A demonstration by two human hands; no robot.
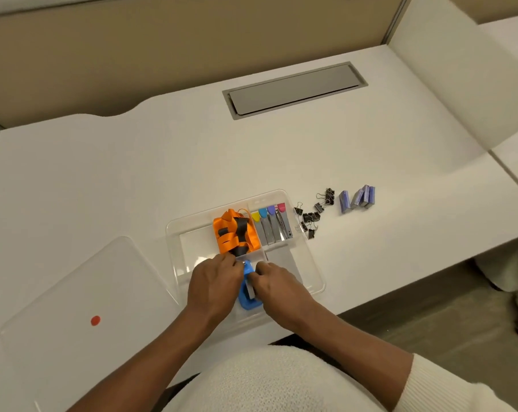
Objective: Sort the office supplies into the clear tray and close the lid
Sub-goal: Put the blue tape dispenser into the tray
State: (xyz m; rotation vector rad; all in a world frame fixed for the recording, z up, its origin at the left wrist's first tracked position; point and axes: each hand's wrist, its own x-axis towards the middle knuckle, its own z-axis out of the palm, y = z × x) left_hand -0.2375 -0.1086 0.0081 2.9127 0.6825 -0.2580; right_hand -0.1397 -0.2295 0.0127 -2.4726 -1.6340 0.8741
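The clear tray point(309, 263) lies on the white desk near its front edge. An orange and black lanyard point(235, 233) fills a middle compartment. Beside it, several metal clips with coloured tips point(271, 223) lie in a row. A blue stapler point(249, 292) sits in the front compartment. My left hand point(214, 285) and my right hand point(277, 285) both grip it, one on each side. The clear lid point(82, 307) with a red dot lies flat to the left of the tray.
Several black binder clips point(314, 214) are scattered on the desk right of the tray. Purple staple boxes point(357, 197) stand beyond them. A grey cable hatch point(295, 89) is set into the desk at the back. A partition wall rises on the right.
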